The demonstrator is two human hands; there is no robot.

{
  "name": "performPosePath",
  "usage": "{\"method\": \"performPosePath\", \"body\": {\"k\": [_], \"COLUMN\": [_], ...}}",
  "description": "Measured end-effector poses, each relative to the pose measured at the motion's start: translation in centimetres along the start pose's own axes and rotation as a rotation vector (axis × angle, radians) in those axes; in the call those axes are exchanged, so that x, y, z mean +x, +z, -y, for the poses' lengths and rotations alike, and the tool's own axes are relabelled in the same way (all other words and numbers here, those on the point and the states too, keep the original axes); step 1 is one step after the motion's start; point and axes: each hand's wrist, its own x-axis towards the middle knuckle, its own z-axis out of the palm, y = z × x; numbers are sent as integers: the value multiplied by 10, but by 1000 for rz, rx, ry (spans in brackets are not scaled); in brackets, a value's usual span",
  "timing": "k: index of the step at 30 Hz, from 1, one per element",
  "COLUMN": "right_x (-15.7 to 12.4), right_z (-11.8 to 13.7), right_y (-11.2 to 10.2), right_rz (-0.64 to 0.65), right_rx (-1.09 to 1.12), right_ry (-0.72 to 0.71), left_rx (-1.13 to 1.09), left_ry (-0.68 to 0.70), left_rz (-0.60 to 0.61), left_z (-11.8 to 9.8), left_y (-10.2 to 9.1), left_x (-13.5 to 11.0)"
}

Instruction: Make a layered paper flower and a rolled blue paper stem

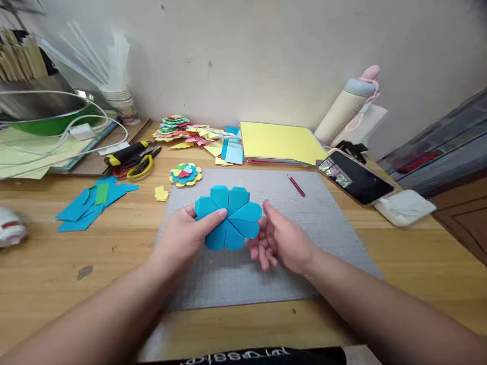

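Note:
A blue paper flower (243,213) with several folded petals is held up over the grey cutting mat (213,284). My left hand (186,228) grips it from the left, thumb lying on top near the centre and the other fingers underneath. Close to the flower's right edge, my right hand (281,238) is open, palm turned up and fingers apart and slightly curled. Whether its fingers touch the petals, I cannot tell. Beyond the mat's far left corner lies a small layered paper flower (185,174) in yellow, blue, red and green.
Blue paper scraps (91,205), scissors (140,167) and yellow bits (162,193) lie left. Stacked paper flowers (173,126) and yellow sheets (279,142) are by the wall. A red pencil (296,185) rests on the mat. A phone (353,177) and tissue pack (405,207) stand right.

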Motion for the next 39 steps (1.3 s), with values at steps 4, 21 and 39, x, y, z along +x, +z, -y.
{"method": "performPosePath", "body": {"k": [4,21,39], "right_x": [-9,-12,-17], "right_z": [9,6,11], "right_y": [1,8,9], "right_rz": [-94,-43,-256], "right_rx": [-67,-152,-171], "right_ry": [-300,-287,-511], "left_rx": [4,29,-23], "left_ry": [-72,-127,-117], "left_rz": [-16,73,22], "left_z": [5,4,6], "left_y": [1,7,5], "left_x": [5,1,1]}}
